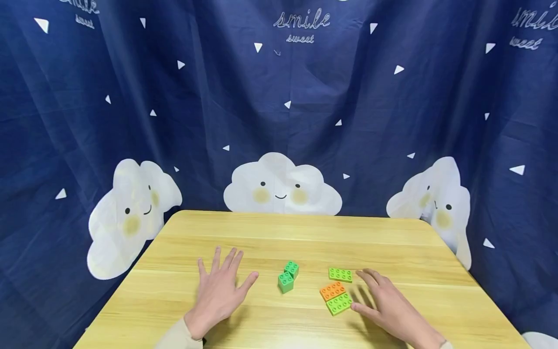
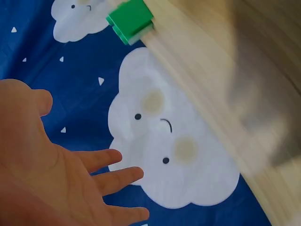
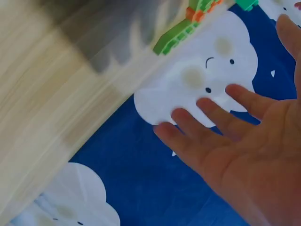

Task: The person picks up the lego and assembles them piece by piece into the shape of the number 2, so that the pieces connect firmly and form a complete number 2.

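Head view: left hand (image 1: pixel 219 293), right hand (image 1: pixel 389 301) empty. My right drifting inward could skew nearer flat lime-green plastic brick (image 1: pixel 339 304).

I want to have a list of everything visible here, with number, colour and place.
Green blocks: 2, green, table middle
Lime bricks: 2, yellow-green, right of green blocks
Orange brick: 1, orange, between the lime bricks
Table: 1, light wood, under the bricks
Curtain: number of panels unclear, navy, behind table and at sides
Clouds: 3 large plus a partial one, white, low on curtain
Triangles: many, white, across curtain
Lettering: 3 places, white, curtain top
Sleeves: 2, cream, at wrists
Left hand: 1, table's left side
Right hand: 1, beside lime bricks
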Demonstrator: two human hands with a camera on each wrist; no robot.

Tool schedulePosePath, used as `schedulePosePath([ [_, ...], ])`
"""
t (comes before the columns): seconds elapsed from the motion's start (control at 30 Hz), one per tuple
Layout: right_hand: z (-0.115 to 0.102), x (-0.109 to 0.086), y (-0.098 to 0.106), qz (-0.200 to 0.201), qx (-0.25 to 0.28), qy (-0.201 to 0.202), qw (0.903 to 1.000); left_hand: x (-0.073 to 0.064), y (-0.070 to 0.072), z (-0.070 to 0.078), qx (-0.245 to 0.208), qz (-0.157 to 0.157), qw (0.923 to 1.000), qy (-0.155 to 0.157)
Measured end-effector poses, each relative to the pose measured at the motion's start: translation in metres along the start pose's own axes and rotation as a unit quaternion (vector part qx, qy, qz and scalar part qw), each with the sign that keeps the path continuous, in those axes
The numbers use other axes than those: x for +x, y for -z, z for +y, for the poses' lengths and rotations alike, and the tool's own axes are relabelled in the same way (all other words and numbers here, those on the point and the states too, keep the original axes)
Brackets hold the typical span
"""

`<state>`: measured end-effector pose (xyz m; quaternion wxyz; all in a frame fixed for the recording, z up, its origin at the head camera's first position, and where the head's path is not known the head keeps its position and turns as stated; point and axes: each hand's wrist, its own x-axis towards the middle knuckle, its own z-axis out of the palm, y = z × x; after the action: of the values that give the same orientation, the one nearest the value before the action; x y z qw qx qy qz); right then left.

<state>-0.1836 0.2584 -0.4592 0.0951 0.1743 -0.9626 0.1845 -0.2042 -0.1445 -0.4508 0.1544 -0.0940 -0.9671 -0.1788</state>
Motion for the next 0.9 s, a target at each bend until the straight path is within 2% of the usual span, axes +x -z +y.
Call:
schedulePosePath([
  [0.23, -0.005, 0.007, -0.007, -0.048, 0.023, 0.027, 0.9982, 0.005, -0.012, 0.010, -0.054, -0.042, 0.9976, -0.013],
  [0.47, -0.007, 0.014, -0.011, -0.059, 0.006, 0.089, 0.9943, 0.009, -0.019, 0.018, -0.074, -0.025, 0.9964, -0.034],
  [0.7, -0.008, 0.019, -0.016, -0.067, 0.019, 0.105, 0.9920, 0.015, -0.028, 0.027, -0.097, -0.043, 0.9937, -0.038],
  [0.9, -0.006, 0.022, -0.021, -0.078, 0.031, 0.106, 0.9908, 0.019, -0.036, 0.031, -0.122, -0.079, 0.9883, -0.046],
])
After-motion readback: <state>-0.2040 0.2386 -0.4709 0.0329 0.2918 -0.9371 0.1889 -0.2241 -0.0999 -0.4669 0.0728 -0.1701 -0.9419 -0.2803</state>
